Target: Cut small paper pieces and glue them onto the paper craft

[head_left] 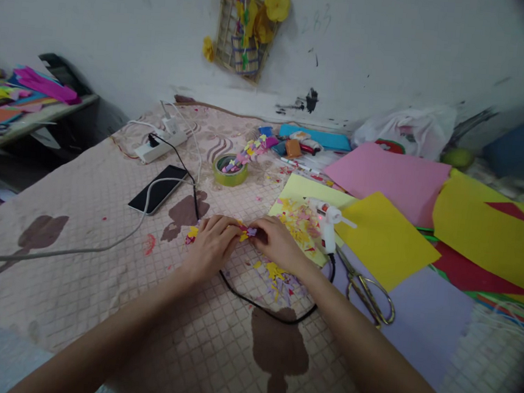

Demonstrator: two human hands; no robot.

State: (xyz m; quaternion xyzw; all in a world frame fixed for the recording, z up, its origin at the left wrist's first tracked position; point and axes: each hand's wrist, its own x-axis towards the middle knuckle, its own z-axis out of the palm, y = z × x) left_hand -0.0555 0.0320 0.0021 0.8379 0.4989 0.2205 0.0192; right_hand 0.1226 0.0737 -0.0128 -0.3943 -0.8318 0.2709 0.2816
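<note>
Between my two hands lies a slim piece covered in small yellow, purple and magenta paper cut-outs [243,232]. My left hand [213,246] is closed over its middle, and some cut-outs stick out past the hand on the left. At its right end, my right hand [277,240] is closed in a pinch on a purple bit; the fingertips are partly hidden. Loose yellow and purple paper bits [278,274] lie just below my right hand. More scraps [299,227] cover a pale yellow sheet [297,187] beside it. A white glue gun [328,224] rests on that sheet.
Scissors [368,294] lie on a lilac sheet [430,315]. A black cord [274,315] loops beneath my wrists. A tape roll [230,172] holds a similar decorated piece [254,149]. A phone [158,188] and power strip [160,145] are left; coloured sheets [387,238] spread right.
</note>
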